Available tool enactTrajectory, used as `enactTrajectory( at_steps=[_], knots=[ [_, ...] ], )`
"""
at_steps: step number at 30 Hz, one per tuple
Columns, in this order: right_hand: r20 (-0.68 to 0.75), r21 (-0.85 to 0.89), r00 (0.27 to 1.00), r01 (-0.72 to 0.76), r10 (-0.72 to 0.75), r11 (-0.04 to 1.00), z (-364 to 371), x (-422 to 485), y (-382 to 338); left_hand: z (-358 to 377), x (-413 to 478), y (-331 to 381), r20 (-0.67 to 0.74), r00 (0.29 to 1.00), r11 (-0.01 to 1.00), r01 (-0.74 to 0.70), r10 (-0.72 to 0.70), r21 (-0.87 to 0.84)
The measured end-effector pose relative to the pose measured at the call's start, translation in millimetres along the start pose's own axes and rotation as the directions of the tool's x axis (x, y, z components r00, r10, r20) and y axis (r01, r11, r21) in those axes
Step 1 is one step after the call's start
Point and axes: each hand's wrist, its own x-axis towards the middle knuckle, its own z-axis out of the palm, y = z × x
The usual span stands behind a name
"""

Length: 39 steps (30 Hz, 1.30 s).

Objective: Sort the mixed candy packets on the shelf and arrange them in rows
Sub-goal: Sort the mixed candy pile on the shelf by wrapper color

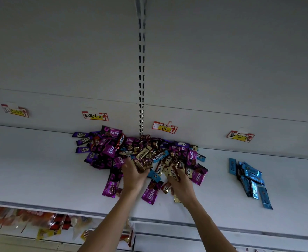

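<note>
Mixed heap of candy packets (140,153) lying on a white shelf (40,170), gathered against the back panel (222,60) below the slotted upright (141,70); purple KISS packets (111,150) dominate the left side and the near edge, with purple Choco bars (83,140) at the far left, gold Choco bars (144,151) and small brown wrapped sweets (145,140) in the middle, and a few blue packets scattered through. A separate pile of blue packets (249,179) lies well apart to the right on the same shelf, loosely overlapped rather than in rows. Left hand (134,175) rests palm down on the near middle of the heap, fingers curled over several gold and brown pieces; whether it grips them cannot be told. Right hand (181,185) lies just beside it, palm down on gold Choco bars, with a gold bar showing beneath the wrist; its grip likewise cannot be told. Both forearms enter from the lower edge, bare. Four handwritten price tags (95,116) with red arrows are fixed along the back ledge above the shelf, one of them above the blue pile. Below the shelf's front edge, blurred orange and red bagged goods (40,222) hang on a lower level
</note>
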Motion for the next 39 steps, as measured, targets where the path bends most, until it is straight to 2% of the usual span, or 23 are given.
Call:
enactTrajectory(
  at_steps=[6,9,12,14,16,20,22,23,26,29,35,39],
  knots=[
    [-0.003,0.013,1.000,-0.003,0.003,1.000,-5.9,-3.8,2.0,2.1,-2.2,1.3,-0.014,1.000,0.998,0.004,-0.004,0.058],
    [0.003,0.001,0.998,0.060,-0.060,0.998,-6.1,-9.8,-0.8,-0.4,-5.1,-1.9,-0.020,0.999,0.994,-0.032,0.034,0.100],
    [0.003,-0.027,0.991,0.133,-0.133,0.991,-4.3,-15.4,-1.3,-5.4,-8.5,-0.4,-0.048,0.995,0.994,-0.089,0.092,0.060],
    [-0.014,-0.058,0.988,0.150,-0.151,0.987,-4.0,-17.2,-0.5,-10.5,-9.3,-2.0,-0.104,0.985,0.990,-0.139,0.137,-0.007],
    [-0.028,-0.075,0.988,0.147,-0.150,0.986,-3.6,-17.8,0.8,-16.7,-11.4,-4.3,-0.139,0.984,0.984,-0.132,0.115,-0.123],
    [-0.077,-0.060,0.988,0.131,-0.135,0.990,-1.3,-19.5,3.6,-28.9,-13.7,-8.0,-0.013,1.000,0.891,0.004,-0.011,-0.454],
    [-0.089,-0.019,0.990,0.112,-0.113,0.994,-0.8,-21.6,4.3,-35.1,-16.7,-9.6,0.047,0.998,0.840,0.056,-0.036,-0.539],
    [-0.093,-0.011,0.990,0.106,-0.107,0.994,-0.6,-23.0,4.2,-39.4,-20.7,-8.3,0.070,0.997,0.852,0.046,-0.011,-0.521],
    [-0.127,-0.039,0.985,0.115,-0.119,0.993,-0.3,-30.5,0.6,-49.5,-29.3,-14.9,0.059,0.986,0.961,-0.136,0.154,-0.240],
    [-0.186,-0.069,0.971,0.142,-0.152,0.988,-1.1,-50.5,-6.1,-59.9,-40.5,-17.4,0.088,0.943,0.947,-0.320,0.321,-0.020],
    [-0.304,-0.107,0.938,0.143,-0.169,0.984,-13.5,-133.2,-4.8,-73.2,-92.2,-8.9,0.245,0.879,0.902,-0.430,0.409,0.038],
    [-0.426,-0.046,0.900,0.083,-0.095,0.995,-21.5,-187.3,12.4,-63.3,-122.6,1.6,0.406,0.778,0.846,-0.533,0.480,0.023]
  ],
)
